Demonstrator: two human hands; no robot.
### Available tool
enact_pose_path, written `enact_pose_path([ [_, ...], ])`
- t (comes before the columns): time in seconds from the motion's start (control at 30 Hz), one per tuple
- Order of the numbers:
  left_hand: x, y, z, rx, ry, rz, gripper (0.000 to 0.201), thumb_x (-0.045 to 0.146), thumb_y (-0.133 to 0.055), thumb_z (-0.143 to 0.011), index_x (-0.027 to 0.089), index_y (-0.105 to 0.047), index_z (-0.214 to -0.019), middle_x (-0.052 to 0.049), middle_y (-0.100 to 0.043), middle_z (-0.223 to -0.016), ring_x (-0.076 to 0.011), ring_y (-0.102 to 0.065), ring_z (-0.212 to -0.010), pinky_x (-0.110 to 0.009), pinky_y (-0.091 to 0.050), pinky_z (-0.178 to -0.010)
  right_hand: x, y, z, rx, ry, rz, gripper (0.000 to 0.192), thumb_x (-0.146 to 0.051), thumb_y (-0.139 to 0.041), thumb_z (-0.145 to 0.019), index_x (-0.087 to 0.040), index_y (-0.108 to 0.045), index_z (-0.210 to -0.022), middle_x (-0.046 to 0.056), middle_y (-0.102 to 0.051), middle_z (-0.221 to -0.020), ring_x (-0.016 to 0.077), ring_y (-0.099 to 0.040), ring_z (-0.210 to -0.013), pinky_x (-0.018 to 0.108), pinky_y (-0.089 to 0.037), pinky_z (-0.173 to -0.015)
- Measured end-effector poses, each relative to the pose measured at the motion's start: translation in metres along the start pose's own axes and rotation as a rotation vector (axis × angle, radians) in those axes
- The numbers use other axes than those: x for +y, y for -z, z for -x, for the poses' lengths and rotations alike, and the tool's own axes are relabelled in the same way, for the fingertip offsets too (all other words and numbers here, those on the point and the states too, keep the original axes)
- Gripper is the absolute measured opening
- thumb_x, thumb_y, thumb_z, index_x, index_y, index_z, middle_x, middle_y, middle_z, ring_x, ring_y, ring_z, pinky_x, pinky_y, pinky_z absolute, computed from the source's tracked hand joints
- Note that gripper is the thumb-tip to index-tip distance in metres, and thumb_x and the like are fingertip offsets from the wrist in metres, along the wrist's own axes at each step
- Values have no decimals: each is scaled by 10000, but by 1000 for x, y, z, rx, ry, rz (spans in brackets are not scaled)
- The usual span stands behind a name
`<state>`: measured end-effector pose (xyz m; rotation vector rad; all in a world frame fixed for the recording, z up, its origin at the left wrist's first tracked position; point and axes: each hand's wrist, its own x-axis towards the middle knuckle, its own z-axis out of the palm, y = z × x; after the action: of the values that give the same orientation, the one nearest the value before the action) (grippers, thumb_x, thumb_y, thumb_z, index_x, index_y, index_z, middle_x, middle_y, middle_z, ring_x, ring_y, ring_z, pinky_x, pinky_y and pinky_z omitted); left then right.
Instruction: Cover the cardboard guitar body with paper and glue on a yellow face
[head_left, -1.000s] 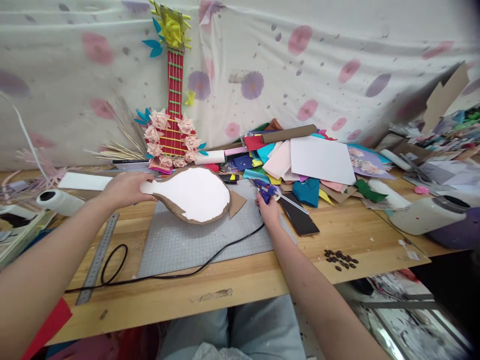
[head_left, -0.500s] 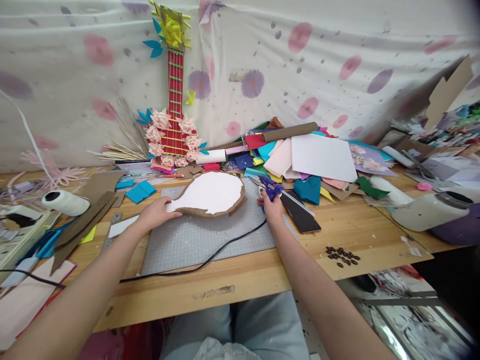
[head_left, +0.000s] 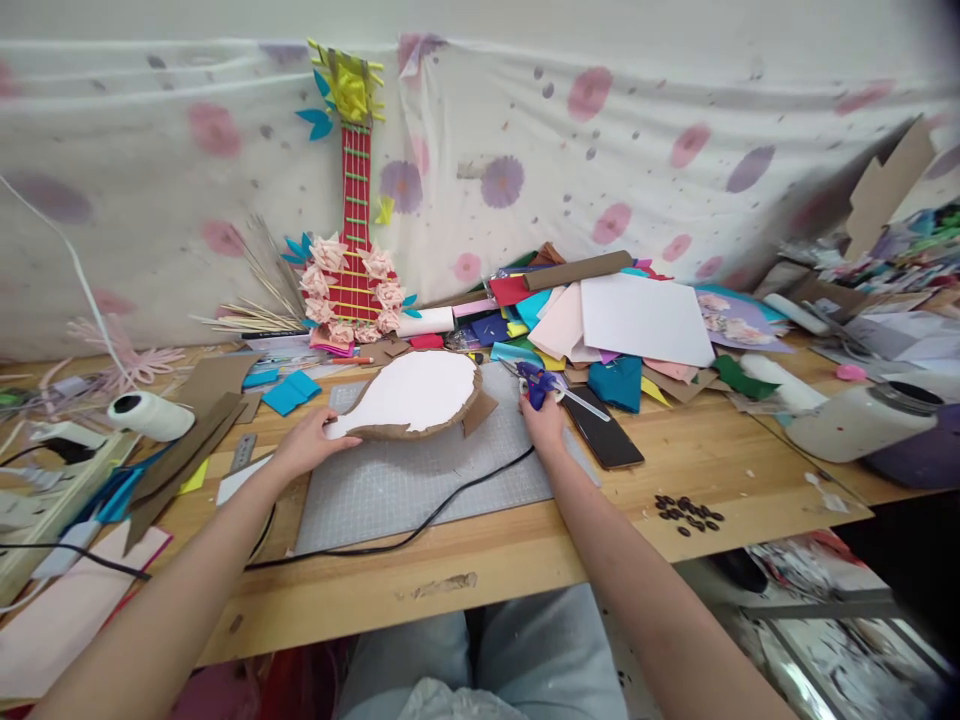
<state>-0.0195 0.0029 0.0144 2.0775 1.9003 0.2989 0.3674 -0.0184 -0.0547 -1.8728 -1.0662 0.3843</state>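
Two pale-trousered legs (head_left: 555, 650) are cut off at the bottom; nothing of the body above the lap is shown. Both forearms are cropped too. Dark oval beads (head_left: 688, 513) are scattered near the table edge, right side. A black cord (head_left: 442, 508) is run across the grey cutting mat (head_left: 375, 505); its left stretch is hidden by the left forearm. The glue gun (head_left: 536, 385) is gripped by the right hand (head_left: 543, 418), fingers wrapped round the handle; trigger contact is not shown. Beside it, a phone (head_left: 611, 432) is partly covered by the glue stick.

The white-faced piece (head_left: 424, 393), brown-rimmed, is held over the mat, its narrow end pinched between thumb and fingers of the left hand (head_left: 309, 442). It is now set slightly further left than half a second ago, so a cardboard scrap (head_left: 481, 412) is uncovered again at its right end. The gun is kept well apart from it, so this is judged as repositioning, not gluing. A white strip (head_left: 238, 484) is half hidden by the forearm; possibly the same piece is continued there. Farther back, a flower-trimmed red guitar (head_left: 355, 285) is propped against the floral sheet (head_left: 555, 200).
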Motion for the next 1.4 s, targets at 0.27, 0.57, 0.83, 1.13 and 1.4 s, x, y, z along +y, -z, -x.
enact_pose_path([
  [0.27,5,2,12,296,245,4,624,637,-554,-654,186,-490,-1081,-160,-526,-1208,-333,-515,-1080,-434,-431,-814,-19,-1,0,-90,58,282,317,-383,-457,-802,-151,-559,-992,143,-621,-959,285,-590,-937,393,-444,-778],
  [0.57,15,-14,11,419,270,16,614,623,-554,-671,187,-500,-1100,-149,-537,-1159,-334,-521,-1054,-444,-419,-842,-15,1,-1,-25,153,308,404,-350,-546,-735,-149,-481,-1079,148,-569,-1031,292,-517,-1017,414,-394,-859],
  [0.83,5,-6,7,425,82,-218,547,571,-554,-712,190,-506,-1102,-133,-556,-1106,-314,-510,-1061,-407,-398,-871,-33,-4,50,-202,597,297,274,-376,-502,-815,-159,-521,-981,113,-588,-983,234,-521,-949,356,-397,-860],
  [1.13,-31,17,20,327,42,-261,573,617,-575,-665,185,-578,-1042,-131,-516,-1135,-306,-525,-1041,-381,-428,-847,-65,-43,41,-388,478,574,691,-479,-609,-722,-106,-408,-1268,205,-511,-1221,313,-449,-1164,423,-327,-946],
  [1.4,-67,31,25,126,-11,-131,649,667,-607,-575,198,-607,-1024,-90,-531,-1118,-263,-551,-1007,-344,-435,-865,-87,-24,32,-431,359,536,360,-249,-485,-783,-153,-554,-1123,125,-664,-978,274,-609,-892,340,-426,-738],
])
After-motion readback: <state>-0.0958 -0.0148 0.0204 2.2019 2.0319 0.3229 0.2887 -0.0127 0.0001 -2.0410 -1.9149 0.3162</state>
